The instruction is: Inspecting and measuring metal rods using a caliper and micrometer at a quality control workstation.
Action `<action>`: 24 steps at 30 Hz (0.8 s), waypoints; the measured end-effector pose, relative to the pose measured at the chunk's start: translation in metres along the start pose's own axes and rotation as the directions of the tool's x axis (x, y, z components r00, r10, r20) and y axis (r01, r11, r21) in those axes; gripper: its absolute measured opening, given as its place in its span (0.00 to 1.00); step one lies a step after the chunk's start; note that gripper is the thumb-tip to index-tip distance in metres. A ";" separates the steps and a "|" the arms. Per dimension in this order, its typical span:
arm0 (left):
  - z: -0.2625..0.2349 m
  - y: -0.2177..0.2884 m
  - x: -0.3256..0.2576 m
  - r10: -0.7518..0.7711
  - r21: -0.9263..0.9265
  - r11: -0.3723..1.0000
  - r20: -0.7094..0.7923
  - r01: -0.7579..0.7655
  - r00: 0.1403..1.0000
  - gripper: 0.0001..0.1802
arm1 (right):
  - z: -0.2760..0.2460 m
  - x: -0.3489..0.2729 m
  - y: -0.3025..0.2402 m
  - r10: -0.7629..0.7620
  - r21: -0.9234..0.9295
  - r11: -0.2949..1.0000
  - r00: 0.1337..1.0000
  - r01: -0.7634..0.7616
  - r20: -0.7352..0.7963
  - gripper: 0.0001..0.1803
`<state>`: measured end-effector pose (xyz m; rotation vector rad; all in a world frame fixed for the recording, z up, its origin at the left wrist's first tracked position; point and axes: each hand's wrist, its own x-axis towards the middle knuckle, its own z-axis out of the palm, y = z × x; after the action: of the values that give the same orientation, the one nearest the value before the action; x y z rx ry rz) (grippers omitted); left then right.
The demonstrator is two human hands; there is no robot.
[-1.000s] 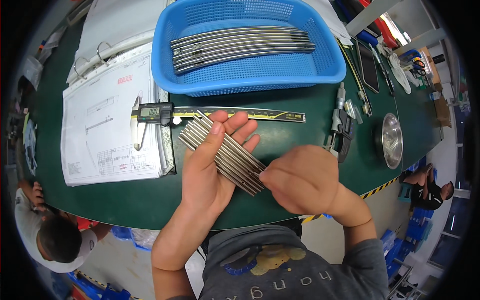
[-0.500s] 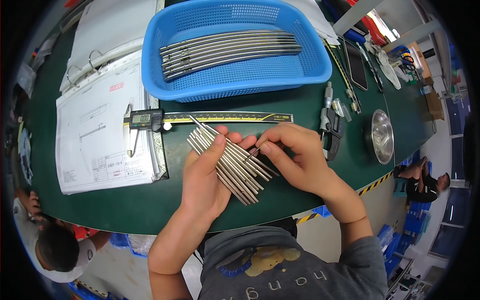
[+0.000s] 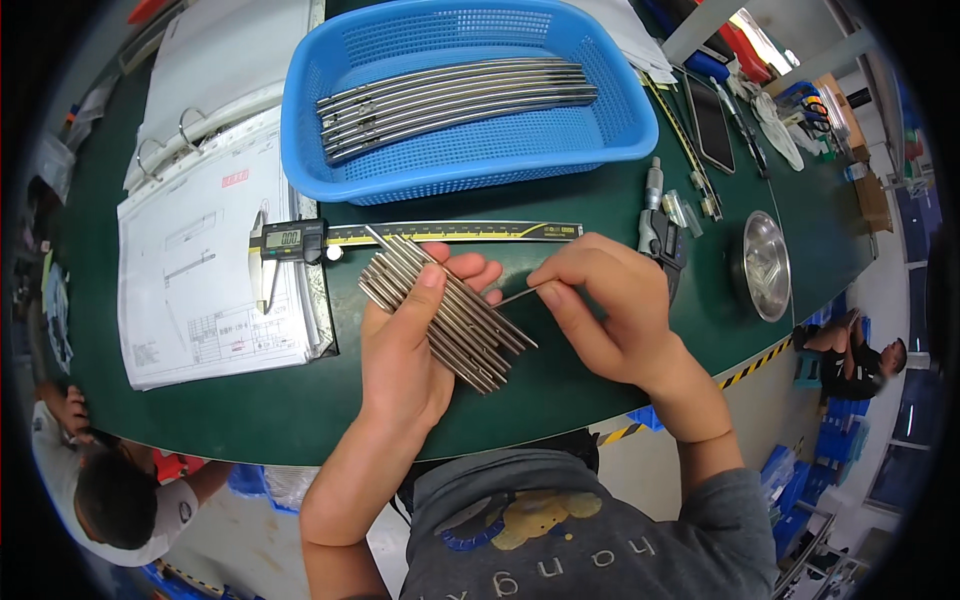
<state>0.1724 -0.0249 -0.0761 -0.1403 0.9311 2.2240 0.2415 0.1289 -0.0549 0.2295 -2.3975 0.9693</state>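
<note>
A bundle of shiny metal rods [image 3: 455, 315] lies slanted across my left hand [image 3: 405, 350], the thumb pressed on top and the fingers underneath. Some rods show small holes near their lower ends. My right hand [image 3: 610, 310] pinches a thin metal pin [image 3: 517, 296] between thumb and forefinger; its far tip points at the bundle's right side, and I cannot tell whether it touches a rod. Just beyond the bundle a digital caliper [image 3: 290, 240] lies on the green table, partly over the ring binder [image 3: 215, 290] with its drawing sheets.
A blue plastic basket [image 3: 470, 185] with more rods [image 3: 455, 105] stands at the back. On the right are a micrometer [image 3: 660, 235], a metal bowl [image 3: 766, 265], a phone [image 3: 710, 125] and a tape-like rule [image 3: 685, 140]. One person [image 3: 120, 495] sits at left, another [image 3: 860, 365] far right.
The bundle in my left hand has shifted slightly left and up and turned a little. My right hand has drawn the pin to the right, away from the rods, so more of it shows.
</note>
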 end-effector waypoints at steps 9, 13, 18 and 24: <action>0.006 -0.010 0.002 0.463 0.468 0.606 0.450 -0.644 0.763 0.06 | -0.036 0.000 0.007 -0.007 -0.089 0.996 0.955 -0.020 -0.296 0.05; -0.001 -0.004 0.004 0.466 0.561 0.587 0.355 -0.584 0.810 0.07 | -0.036 -0.015 0.020 0.038 -0.078 0.995 0.959 -0.062 -0.279 0.06; -0.006 0.001 0.007 0.362 0.405 0.850 0.016 -0.337 0.932 0.12 | -0.078 -0.058 0.042 -0.068 -0.596 0.772 0.904 -0.221 -0.423 0.09; -0.010 0.004 0.008 0.187 0.172 0.968 -0.020 -0.181 0.982 0.11 | -0.081 -0.074 0.047 -0.018 -0.674 0.678 0.910 -0.293 -0.414 0.09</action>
<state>0.1623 -0.0292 -0.0838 -0.0162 1.1909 2.3037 0.3216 0.2156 -0.0745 -0.4238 -2.2293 0.0226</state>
